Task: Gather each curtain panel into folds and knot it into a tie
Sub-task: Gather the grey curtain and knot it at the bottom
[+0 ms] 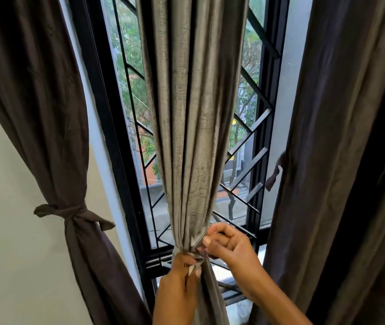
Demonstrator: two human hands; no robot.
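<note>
A grey textured curtain panel [194, 102] hangs down the middle of the window, gathered into narrow folds that pinch together low down. My left hand [178, 285] grips the bunched fabric at that narrow point [186, 250], fingers curled round it from below. My right hand [227, 242] is just to the right, thumb and fingers pinching a fold at the panel's edge. Below my hands the grey fabric hangs on down. A dark brown panel [46, 113] on the left is tied with a knotted band [74, 213].
A second dark brown curtain [341, 160] hangs loose down the right side. Behind the panels is a black window frame [116, 146] with a diagonal metal grille [250, 146]; trees and a street show outside. A pale wall [11, 231] fills the lower left.
</note>
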